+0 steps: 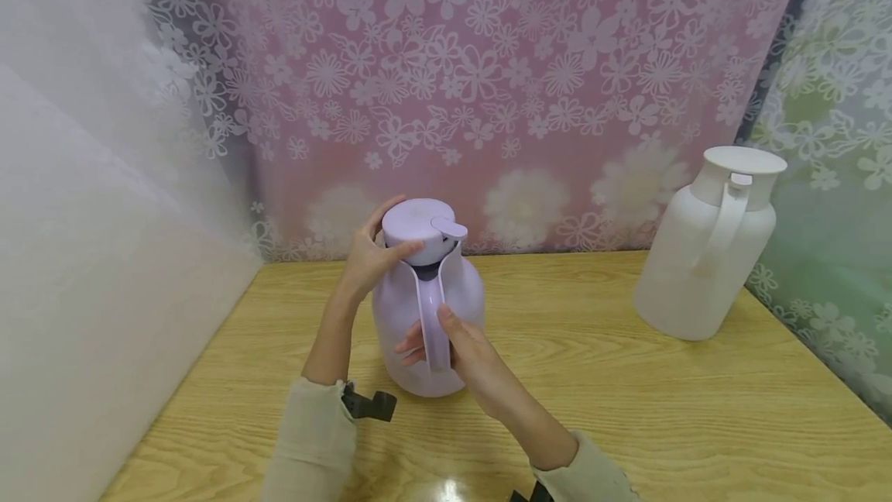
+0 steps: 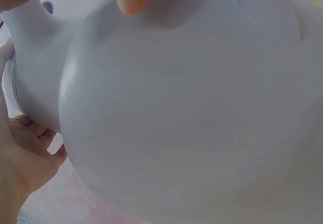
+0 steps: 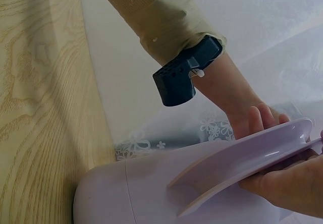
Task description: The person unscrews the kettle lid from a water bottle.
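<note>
two jugs stand on the bench (image 1: 578, 401): a white jug (image 1: 690, 262) near the back right corner, a lilac jug (image 1: 464, 297) nearer the left edge, left hand (image 1: 371, 258) gripping its lid (image 1: 416, 217), right hand (image 1: 475, 352) its handle (image 1: 433, 325), fingers curled round each.

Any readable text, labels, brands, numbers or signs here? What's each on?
No readable text in any view.
Lavender jug: none visible; any mark on its lid would be too faint to read.
White jug: none visible.
Backdrop: flower pattern, no lettering seen.
Black wrist mount: none legible.
</note>
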A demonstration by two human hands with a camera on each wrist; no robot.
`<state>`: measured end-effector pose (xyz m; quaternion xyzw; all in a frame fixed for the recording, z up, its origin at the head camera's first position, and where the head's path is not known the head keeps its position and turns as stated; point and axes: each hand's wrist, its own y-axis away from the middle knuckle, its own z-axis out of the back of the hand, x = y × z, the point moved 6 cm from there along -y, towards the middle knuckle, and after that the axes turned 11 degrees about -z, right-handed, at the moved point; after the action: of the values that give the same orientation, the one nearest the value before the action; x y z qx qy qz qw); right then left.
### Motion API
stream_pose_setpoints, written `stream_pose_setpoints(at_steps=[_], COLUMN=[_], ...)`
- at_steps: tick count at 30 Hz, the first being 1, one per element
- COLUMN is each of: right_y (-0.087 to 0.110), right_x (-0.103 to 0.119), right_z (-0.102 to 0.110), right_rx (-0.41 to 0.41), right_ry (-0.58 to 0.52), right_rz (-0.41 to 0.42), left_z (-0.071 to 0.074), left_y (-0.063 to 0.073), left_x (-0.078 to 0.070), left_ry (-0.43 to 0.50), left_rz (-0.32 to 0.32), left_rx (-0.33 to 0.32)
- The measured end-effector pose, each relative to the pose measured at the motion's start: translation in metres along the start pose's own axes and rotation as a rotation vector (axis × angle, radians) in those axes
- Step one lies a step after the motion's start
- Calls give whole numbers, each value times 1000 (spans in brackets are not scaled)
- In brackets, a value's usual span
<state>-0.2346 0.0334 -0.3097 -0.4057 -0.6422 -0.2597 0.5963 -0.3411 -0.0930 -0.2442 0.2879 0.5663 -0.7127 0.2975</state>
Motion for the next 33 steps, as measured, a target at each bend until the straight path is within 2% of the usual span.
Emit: stream_pose_setpoints(at_steps=[6, 17, 24, 33], right_y=[0, 0, 0, 1], right_x=[-1, -1, 0, 1], right_z=[1, 0, 0, 0], right_rx=[-10, 10, 13, 12], right_ry=[-11, -14, -11, 1], right_rz=[-25, -5, 1, 12], left_z=[4, 10, 16, 27], left_y=[-6, -13, -13, -8], left_x=[-6, -20, -28, -30], left_ry=[-15, 42, 78, 132], left_rz=[-21, -30, -68, -72], left_rx=[-15, -9, -34, -49])
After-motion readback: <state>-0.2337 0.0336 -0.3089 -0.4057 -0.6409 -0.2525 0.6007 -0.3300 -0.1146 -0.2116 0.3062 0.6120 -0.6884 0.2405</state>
